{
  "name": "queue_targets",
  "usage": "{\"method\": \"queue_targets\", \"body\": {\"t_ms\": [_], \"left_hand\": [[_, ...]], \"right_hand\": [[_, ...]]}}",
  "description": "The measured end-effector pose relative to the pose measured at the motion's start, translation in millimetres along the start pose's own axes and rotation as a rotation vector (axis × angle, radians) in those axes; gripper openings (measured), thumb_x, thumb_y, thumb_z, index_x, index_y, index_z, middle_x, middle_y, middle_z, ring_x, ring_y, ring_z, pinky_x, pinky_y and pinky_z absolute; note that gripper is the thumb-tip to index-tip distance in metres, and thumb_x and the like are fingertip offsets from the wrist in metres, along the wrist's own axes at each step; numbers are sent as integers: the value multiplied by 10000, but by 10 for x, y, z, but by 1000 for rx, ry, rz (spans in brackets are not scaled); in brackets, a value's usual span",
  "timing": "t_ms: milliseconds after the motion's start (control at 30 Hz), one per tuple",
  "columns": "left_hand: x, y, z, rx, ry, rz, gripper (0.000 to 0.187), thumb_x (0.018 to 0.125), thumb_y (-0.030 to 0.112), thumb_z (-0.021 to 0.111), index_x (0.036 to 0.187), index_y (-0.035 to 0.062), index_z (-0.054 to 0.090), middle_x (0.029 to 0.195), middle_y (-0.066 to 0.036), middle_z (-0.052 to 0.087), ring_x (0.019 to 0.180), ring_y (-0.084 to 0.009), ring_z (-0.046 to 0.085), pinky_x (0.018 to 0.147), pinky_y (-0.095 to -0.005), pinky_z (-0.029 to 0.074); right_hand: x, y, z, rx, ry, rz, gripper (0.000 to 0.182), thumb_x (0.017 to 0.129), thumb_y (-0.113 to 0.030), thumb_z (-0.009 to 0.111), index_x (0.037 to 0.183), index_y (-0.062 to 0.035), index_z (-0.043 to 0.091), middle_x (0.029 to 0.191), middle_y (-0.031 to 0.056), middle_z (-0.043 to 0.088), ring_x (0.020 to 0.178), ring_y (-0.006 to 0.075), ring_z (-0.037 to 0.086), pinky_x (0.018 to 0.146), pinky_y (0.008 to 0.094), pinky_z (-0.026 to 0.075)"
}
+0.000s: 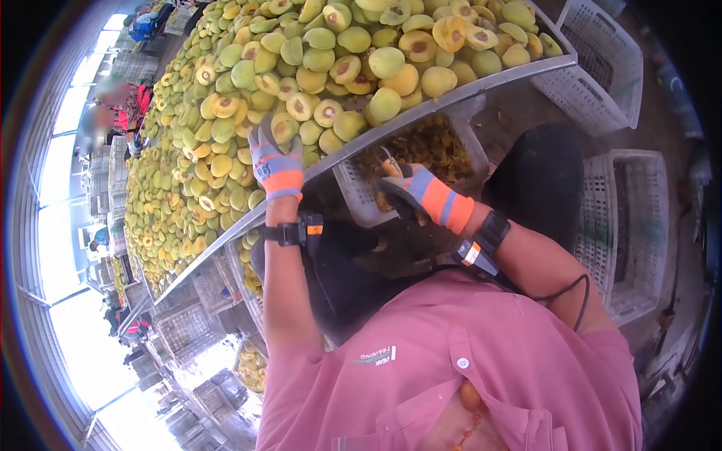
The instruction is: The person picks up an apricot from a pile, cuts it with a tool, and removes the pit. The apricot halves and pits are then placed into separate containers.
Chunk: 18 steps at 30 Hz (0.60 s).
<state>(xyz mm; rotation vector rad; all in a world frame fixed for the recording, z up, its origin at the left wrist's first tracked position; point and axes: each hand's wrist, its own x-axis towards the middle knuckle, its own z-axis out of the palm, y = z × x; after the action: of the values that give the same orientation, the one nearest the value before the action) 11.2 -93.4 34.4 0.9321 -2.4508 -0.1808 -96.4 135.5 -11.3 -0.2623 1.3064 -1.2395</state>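
Green-yellow apricots (385, 105), many of them halved with their stones showing, cover a metal-edged table. My left hand (278, 163), in a grey, orange and blue glove, reaches over the table's edge into the pile. Its fingers are apart and rest against an apricot (284, 128) between them. My right hand (432, 197), gloved alike, is closed around a small hand tool (389, 164) with a thin metal tip. It is held just off the table's edge, above a white plastic crate (359, 201) of brown-yellow scraps.
The table's metal rim (466, 93) runs diagonally in front of me. White plastic crates stand at the upper right (590, 96) and right (639, 233). Stacked grey crates (184, 331) are at the lower left. Another person (135, 105) is at the table's far left side.
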Motion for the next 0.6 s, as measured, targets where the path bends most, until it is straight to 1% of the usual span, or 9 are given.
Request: {"method": "queue_targets", "body": {"t_ms": [133, 167, 267, 300, 400, 433, 500, 533, 600], "left_hand": [[-379, 516, -244, -120, -52, 183, 759, 672, 134, 765, 1356, 96, 438, 1203, -197, 516, 1097, -388, 521, 910, -436, 465], [-475, 631, -251, -132, -86, 234, 781, 668, 129, 769, 1369, 98, 424, 1191, -198, 518, 1087, -387, 525, 904, -436, 467], [-674, 901, -280, -214, -242, 299, 786, 671, 129, 768, 1372, 75, 417, 1162, -203, 518, 1054, -384, 532, 883, -435, 478], [-682, 949, -303, -251, -224, 323, 736, 702, 104, 757, 1361, 79, 431, 1150, -178, 532, 1028, -333, 568, 848, -396, 504], [-680, 767, -212, -722, -385, 32, 674, 757, 80, 737, 1357, 65, 431, 1132, -137, 554, 991, -256, 600, 810, -341, 522], [-676, 816, -281, -1095, -451, -309, 547, 819, 57, 691, 1318, 33, 468, 1116, -100, 572, 969, -190, 606, 791, -306, 528], [-755, 609, -102, -732, -329, 145, 608, 765, 30, 708, 1311, -9, 443, 1048, -140, 620, 903, -241, 633, 759, -326, 528], [-748, 591, -61, -542, -265, 363, 639, 738, 17, 716, 1308, -30, 430, 1014, -161, 644, 871, -267, 646, 743, -335, 527], [-801, 693, 34, -735, -216, 50, 442, 819, 100, 645, 1214, -31, 496, 922, -125, 652, 809, -239, 643, 695, -319, 526]], "right_hand": [[-68, -153, 70, 211, -51, -169, 369, 833, -401, 698, 850, -46, 599, 614, 38, 564, 427, 153, 513, 372, 335, 385], [92, -50, 70, 225, -51, -153, 350, 837, -388, 700, 903, -51, 628, 644, 17, 581, 510, 136, 549, 440, 324, 434], [-100, -214, 47, 155, -32, -194, 367, 828, -385, 717, 962, -50, 649, 697, 10, 607, 578, 109, 573, 498, 293, 460], [-140, -215, 44, 208, -41, -174, 361, 815, -379, 733, 983, -66, 667, 745, 3, 623, 634, 78, 580, 545, 255, 464], [-253, -251, -2, 297, -92, -169, 345, 804, -372, 743, 956, -70, 673, 761, -10, 619, 625, 71, 569, 536, 246, 456], [-252, -251, 3, 286, -131, -190, 338, 809, -371, 736, 940, -68, 669, 745, -8, 615, 614, 75, 567, 525, 248, 453], [-211, -234, 3, 271, -207, -229, 327, 818, -370, 722, 910, -62, 662, 714, -2, 606, 592, 84, 563, 502, 253, 447], [-150, -206, 4, 189, -175, -231, 330, 818, -373, 720, 895, -59, 654, 695, 2, 599, 574, 90, 556, 487, 256, 438], [-7, -135, 30, 27, -106, -237, 339, 817, -380, 714, 864, -53, 639, 657, 11, 584, 537, 101, 542, 456, 262, 421]]}}
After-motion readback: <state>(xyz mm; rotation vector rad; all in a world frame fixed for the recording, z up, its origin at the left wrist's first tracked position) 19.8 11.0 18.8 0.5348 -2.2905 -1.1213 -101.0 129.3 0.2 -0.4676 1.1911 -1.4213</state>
